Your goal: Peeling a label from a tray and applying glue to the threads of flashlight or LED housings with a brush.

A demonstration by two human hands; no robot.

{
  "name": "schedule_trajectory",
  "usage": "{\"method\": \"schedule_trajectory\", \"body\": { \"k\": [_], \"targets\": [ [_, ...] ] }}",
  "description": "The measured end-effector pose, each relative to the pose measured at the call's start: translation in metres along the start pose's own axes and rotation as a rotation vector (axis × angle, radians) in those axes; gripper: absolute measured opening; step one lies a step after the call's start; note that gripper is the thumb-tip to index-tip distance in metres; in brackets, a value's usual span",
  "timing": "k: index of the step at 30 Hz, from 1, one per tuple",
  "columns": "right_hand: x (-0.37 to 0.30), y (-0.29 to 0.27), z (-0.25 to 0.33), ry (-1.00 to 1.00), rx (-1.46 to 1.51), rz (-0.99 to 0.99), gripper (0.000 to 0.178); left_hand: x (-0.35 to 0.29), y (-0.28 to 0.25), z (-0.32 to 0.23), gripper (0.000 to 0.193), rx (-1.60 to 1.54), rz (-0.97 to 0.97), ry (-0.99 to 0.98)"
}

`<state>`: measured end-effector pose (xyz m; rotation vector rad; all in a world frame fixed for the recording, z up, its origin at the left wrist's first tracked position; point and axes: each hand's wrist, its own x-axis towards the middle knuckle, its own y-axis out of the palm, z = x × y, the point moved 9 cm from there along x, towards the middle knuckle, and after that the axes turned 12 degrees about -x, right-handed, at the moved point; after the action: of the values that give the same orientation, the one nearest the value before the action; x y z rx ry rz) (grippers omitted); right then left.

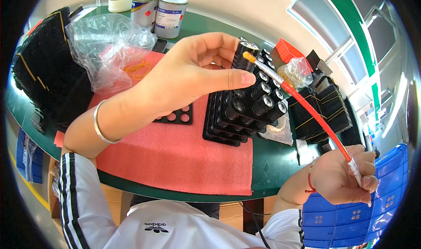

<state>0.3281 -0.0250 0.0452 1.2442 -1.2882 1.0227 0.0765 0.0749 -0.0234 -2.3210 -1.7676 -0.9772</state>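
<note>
Over a curved green tabletop (272, 165) spread with a pink foam sheet (175, 165), clasps a red-handled paintbrush with yellow bristles (316, 115) near its end in the right hand (341, 175). Points its tip across a glossy black cylinder with a clear top (241, 52). Bends the left hand (193, 67) beside that cylinder; cannot tell whether gripped. Has stacked black trays of similar cylinders (264, 104) on the foam, a crumpled clear plastic bag (105, 36) farther left, pale blue-labelled metal cans (169, 20) behind.
</note>
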Motion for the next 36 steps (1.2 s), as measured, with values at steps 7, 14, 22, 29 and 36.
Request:
{"method": "schedule_trajectory", "body": {
  "k": [7,14,22,29,36],
  "targets": [
    [0.001,-0.004,-0.008,-0.002,0.021,0.002,0.037,0.000,0.000,-0.001,0.026,0.003,0.007,0.026],
    [0.005,-0.011,-0.018,-0.007,-0.027,-0.002,0.039,-0.003,0.007,0.000,0.039,-0.104,0.099,-0.045],
    [0.009,-0.019,-0.019,0.024,0.048,-0.061,0.032,-0.005,0.017,0.010,0.032,-0.229,0.132,-0.027],
    [0.012,-0.018,-0.018,0.044,0.088,-0.024,0.029,-0.008,0.023,0.013,0.046,-0.291,0.245,-0.035],
    [0.014,-0.031,-0.020,0.032,0.014,-0.089,0.029,-0.007,0.022,0.010,0.047,-0.298,0.243,-0.032]
  ]
}}
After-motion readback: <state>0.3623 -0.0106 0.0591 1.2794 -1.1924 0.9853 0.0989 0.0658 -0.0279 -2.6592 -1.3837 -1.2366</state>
